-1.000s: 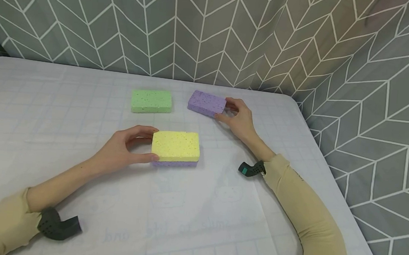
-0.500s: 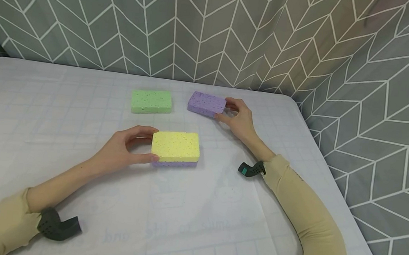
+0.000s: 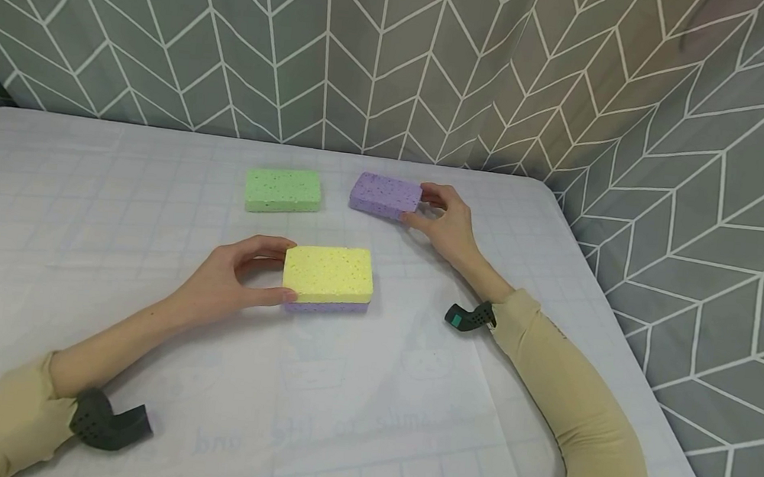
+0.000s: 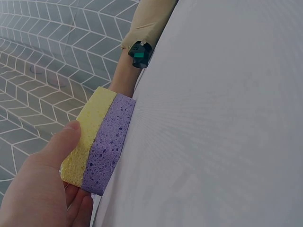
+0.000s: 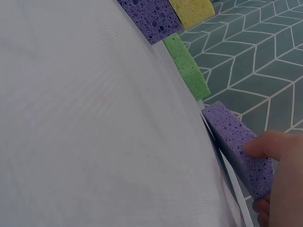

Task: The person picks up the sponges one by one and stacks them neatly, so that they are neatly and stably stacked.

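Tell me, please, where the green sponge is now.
In the head view, the green sponge lies near the far edge of the table, left of the purple sponge that the right hand grips.

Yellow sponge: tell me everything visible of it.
The yellow sponge is a rectangular block, its surface dotted with small pores. It lies flat, broad face up, on a purple sponge, their edges roughly aligned. It sits nearer the wearer than the green sponge. The left hand grips its left end, thumb touching it.
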Demonstrator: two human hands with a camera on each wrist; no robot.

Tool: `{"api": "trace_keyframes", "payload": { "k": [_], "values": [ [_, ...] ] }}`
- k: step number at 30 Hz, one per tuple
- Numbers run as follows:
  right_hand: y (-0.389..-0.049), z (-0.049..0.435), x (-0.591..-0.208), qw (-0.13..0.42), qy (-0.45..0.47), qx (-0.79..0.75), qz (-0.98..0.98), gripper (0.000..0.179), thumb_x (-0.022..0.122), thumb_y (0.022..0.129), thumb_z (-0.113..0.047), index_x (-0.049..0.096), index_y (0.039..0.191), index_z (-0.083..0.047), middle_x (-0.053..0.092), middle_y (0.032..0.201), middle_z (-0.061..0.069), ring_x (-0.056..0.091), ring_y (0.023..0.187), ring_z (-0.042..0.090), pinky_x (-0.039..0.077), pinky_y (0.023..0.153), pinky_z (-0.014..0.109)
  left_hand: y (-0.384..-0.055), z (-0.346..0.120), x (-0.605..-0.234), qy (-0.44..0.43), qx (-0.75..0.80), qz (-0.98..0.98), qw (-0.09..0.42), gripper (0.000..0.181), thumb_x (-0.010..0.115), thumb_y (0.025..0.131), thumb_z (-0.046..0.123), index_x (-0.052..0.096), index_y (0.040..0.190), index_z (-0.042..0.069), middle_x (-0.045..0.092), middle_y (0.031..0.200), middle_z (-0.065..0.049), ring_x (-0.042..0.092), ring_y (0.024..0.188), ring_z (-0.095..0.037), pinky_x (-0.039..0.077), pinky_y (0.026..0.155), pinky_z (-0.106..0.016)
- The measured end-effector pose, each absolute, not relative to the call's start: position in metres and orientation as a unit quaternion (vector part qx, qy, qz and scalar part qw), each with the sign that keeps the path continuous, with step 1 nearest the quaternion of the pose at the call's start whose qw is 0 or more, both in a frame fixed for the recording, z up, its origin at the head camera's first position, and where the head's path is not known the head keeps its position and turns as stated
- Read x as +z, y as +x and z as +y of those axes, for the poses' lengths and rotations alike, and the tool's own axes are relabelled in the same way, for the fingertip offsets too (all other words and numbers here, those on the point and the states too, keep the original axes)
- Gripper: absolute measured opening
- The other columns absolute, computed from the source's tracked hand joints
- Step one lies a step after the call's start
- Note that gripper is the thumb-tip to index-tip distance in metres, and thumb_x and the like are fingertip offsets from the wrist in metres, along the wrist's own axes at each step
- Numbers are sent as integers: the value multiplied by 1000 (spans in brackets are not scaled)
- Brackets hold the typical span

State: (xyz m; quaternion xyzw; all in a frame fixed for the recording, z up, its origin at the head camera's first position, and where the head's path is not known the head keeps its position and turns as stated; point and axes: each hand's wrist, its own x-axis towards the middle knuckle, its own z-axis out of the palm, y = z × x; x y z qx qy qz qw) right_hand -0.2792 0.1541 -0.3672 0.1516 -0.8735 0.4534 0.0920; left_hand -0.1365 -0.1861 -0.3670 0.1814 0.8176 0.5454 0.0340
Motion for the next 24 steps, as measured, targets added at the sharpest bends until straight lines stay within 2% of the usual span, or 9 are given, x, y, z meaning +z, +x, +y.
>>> {"api": "trace_keyframes", "payload": {
  "k": [24],
  "values": [
    [-278, 154, -365, 100, 160, 468, -863, 58, 83, 79, -21, 60, 131, -5, 63, 123, 11, 59, 115, 26, 46, 105, 38, -136, -186, -367, 192, 547, 814, 35, 63, 86, 80, 21, 58, 136, 13, 62, 132, -2, 61, 118, -8, 46, 105, -17]
  ]
}}
